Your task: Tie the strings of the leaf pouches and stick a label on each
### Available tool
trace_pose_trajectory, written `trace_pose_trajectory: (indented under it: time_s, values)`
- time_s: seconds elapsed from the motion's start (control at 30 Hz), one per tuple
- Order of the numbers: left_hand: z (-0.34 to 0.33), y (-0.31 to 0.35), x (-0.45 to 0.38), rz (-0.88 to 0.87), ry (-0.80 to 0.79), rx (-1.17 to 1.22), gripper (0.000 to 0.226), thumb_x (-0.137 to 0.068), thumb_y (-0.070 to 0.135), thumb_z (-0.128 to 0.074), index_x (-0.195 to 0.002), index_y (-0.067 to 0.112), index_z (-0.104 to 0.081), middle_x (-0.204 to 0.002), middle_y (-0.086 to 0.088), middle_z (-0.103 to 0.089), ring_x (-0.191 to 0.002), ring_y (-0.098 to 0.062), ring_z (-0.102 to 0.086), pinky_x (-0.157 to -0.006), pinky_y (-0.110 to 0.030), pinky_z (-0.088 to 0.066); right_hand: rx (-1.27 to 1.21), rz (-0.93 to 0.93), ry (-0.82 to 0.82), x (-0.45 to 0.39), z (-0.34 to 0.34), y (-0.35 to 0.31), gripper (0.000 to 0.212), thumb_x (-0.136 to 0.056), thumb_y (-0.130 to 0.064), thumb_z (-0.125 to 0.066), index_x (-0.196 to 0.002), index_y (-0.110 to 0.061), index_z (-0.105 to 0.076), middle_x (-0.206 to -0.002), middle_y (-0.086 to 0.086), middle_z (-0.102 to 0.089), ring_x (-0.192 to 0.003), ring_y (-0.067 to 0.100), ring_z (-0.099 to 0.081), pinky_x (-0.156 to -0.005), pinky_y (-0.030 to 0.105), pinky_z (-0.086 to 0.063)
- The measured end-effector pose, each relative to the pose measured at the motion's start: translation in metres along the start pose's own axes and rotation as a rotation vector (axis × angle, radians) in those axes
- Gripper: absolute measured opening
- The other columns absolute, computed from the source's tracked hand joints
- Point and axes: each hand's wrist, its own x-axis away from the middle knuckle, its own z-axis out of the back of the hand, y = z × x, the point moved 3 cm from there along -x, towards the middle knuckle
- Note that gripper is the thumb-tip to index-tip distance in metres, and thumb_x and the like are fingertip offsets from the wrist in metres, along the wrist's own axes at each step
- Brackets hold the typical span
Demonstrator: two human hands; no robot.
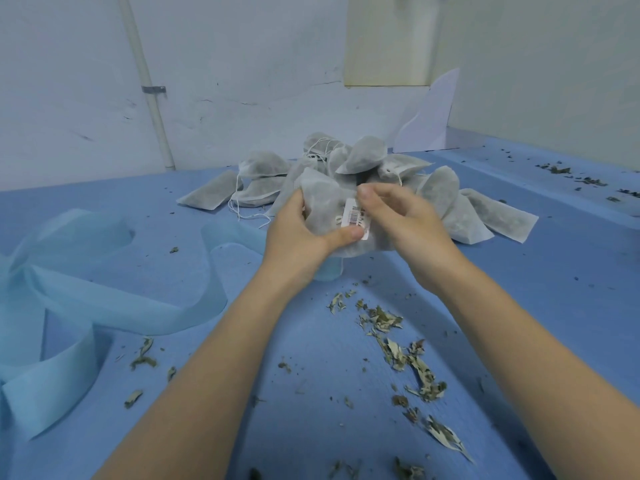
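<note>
From the head view I count roughly ten pouches in the pile; my left hand grips one pouch above the table, thumb on its one label; my right hand pinches the label's top.

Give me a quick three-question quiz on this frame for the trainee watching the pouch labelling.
1. True or false: the barcode label is already on the held pouch.
2. Which hand has its thumb at the label's lower edge: A left, B right?
3. Fill in: the pile of pouches lies ____ the hands, and loose leaf bits lie nearer the camera on the blue table.

Key:
1. True; it lies against the pouch's front.
2. A; the right hand has its fingertips at the label's upper end.
3. Behind.
</note>
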Motion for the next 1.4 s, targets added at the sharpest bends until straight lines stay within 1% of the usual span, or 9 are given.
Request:
trace_pose_trajectory:
  time_s: [0.37, 0.5, 0.63, 0.83, 0.97, 1.03, 1.17, 1.3, 1.4]
  values:
    - [-0.007, -0.002, 0.0, 0.085, -0.019, 0.189, 0.045, -0.062, 0.013, -0.084, -0.103, 0.01, -0.066, -0.1, -0.005, -0.072, -0.095, -0.02, -0.068, -0.089, -0.039, -0.053, 0.129, 0.109, 0.239, -0.001, -0.006, 0.0, 0.022, -0.087, -0.038, -0.067, -0.066, -0.032, -0.066, -0.056, -0.022, -0.061, -0.058, -0.005, -0.054, -0.061, 0.019, -0.043]
    - [-0.003, -0.002, -0.003, 0.221, 0.202, 0.288, 0.037, -0.061, 0.039, -0.071, -0.086, 0.012, -0.069, -0.091, -0.008, -0.071, -0.089, -0.027, -0.067, -0.087, -0.045, -0.051, 0.033, -0.013, -0.075, 0.004, -0.017, 0.004, 0.016, -0.091, -0.024, -0.063, -0.103, -0.021, -0.073, -0.103, 0.002, -0.072, -0.094, 0.011, -0.066, -0.089, 0.034, -0.05]
    - [0.003, -0.007, -0.006, 0.258, 0.344, 0.331, 0.016, -0.073, 0.029, -0.073, -0.08, 0.016, -0.069, -0.084, -0.004, -0.071, -0.08, -0.022, -0.066, -0.084, -0.043, -0.052, -0.145, -0.097, 0.015, 0.005, -0.018, 0.011, 0.058, -0.078, -0.026, -0.077, -0.13, -0.028, -0.051, -0.119, -0.001, -0.06, -0.106, 0.012, -0.064, -0.082, 0.027, -0.056]
    - [0.003, -0.007, -0.005, 0.319, 0.398, 0.362, 0.024, -0.08, 0.032, -0.071, -0.087, 0.009, -0.067, -0.093, -0.011, -0.071, -0.091, -0.029, -0.068, -0.088, -0.047, -0.053, -0.442, -0.201, 0.17, 0.003, -0.03, 0.017, 0.04, -0.078, -0.013, -0.077, -0.095, -0.025, -0.043, -0.095, 0.005, -0.059, -0.071, 0.014, -0.059, -0.054, 0.019, -0.048]
    - [0.001, -0.003, -0.005, 0.354, 0.368, 0.537, 0.04, -0.087, 0.042, -0.059, -0.101, 0.005, -0.055, -0.091, -0.016, -0.07, -0.069, -0.029, -0.071, -0.062, -0.035, -0.06, -0.501, -0.132, 0.43, -0.014, -0.04, -0.002, 0.03, -0.08, -0.008, -0.072, -0.087, -0.015, -0.044, -0.08, 0.0, -0.052, -0.049, 0.003, -0.053, -0.052, 0.02, -0.046]
    - [0.0, -0.001, -0.005, 0.353, 0.392, 0.519, 0.038, -0.091, 0.045, -0.05, -0.101, 0.008, -0.054, -0.087, -0.013, -0.07, -0.065, -0.023, -0.071, -0.06, -0.032, -0.058, -0.507, -0.027, 0.248, -0.025, -0.062, -0.024, 0.026, -0.082, -0.016, -0.074, -0.095, -0.017, -0.052, -0.085, -0.006, -0.056, -0.061, 0.0, -0.061, -0.069, 0.023, -0.053]
    - [0.004, 0.003, -0.004, 0.266, 0.443, 0.355, 0.042, -0.099, 0.036, -0.033, -0.12, 0.007, -0.056, -0.122, -0.017, -0.061, -0.111, -0.029, -0.06, -0.097, -0.047, -0.047, -0.137, 0.049, -0.356, -0.026, -0.109, -0.041, 0.041, -0.089, -0.047, -0.061, -0.129, -0.04, -0.057, -0.126, -0.023, -0.058, -0.113, -0.008, -0.054, -0.106, 0.028, -0.041]
    - [0.01, -0.001, -0.008, 0.288, 0.451, 0.338, 0.032, -0.094, 0.035, -0.043, -0.102, 0.009, -0.06, -0.091, -0.009, -0.068, -0.088, -0.029, -0.067, -0.084, -0.047, -0.054, -0.112, -0.033, -0.198, -0.037, -0.091, -0.028, 0.02, -0.088, -0.057, -0.057, -0.101, -0.046, -0.07, -0.079, -0.032, -0.067, -0.075, -0.013, -0.063, -0.061, 0.01, -0.049]
    - [0.008, -0.004, -0.008, 0.303, 0.414, 0.366, 0.013, -0.093, 0.025, -0.046, -0.091, 0.014, -0.053, -0.083, -0.008, -0.07, -0.064, -0.024, -0.07, -0.064, -0.032, -0.059, -0.161, -0.072, -0.012, -0.051, -0.073, -0.01, 0.012, -0.093, -0.042, -0.059, -0.092, -0.037, -0.069, -0.074, -0.015, -0.066, -0.067, 0.002, -0.065, -0.077, 0.024, -0.056]
